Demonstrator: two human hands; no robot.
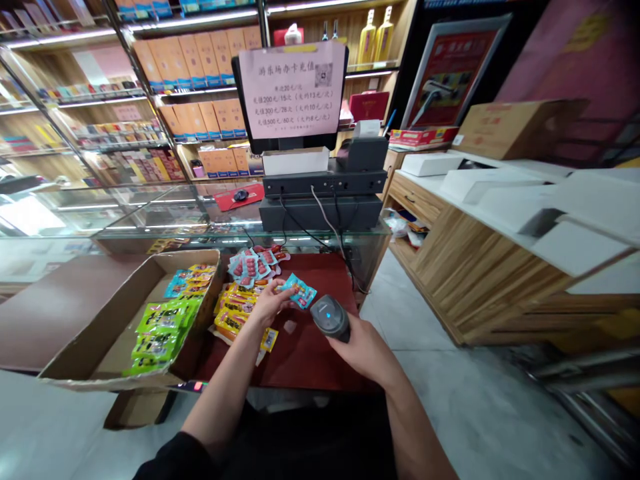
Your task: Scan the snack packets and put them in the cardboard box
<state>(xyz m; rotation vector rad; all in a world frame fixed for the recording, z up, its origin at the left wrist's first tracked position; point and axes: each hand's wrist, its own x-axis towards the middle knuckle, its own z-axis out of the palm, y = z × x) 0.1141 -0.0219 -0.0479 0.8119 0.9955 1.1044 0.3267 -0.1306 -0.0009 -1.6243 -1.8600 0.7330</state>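
Room: wooden shelving spans the back, its lit shelves stocked with rows of boxes and bottles. Floor: grey, smooth, a seam running across it. Right side: wood-fronted counter, pale top bearing white open boxes and a large brown carton. Glass display counter runs below the shelving.

Working surface: dark red tabletop, slightly glossy, in front of the glass. On its left, a shallow cardboard box, open-topped, with green packets along its right side and some blue and orange ones behind them.

On the glass: a monitor backed with a pink printed notice; black stacked units, cables hanging from them; a mouse on a red mat.

On the tabletop, right of the cardboard box: a heap of yellow packets; behind it, pink-and-blue packets.

Right hand: fingers wrapped closed around the grip of a dark handheld scanner, small blue light lit on top. Left hand: nearly closed, pinching the left end of a blue packet above the tabletop. Packet lies just beside the scanner head; contact between them cannot be determined.
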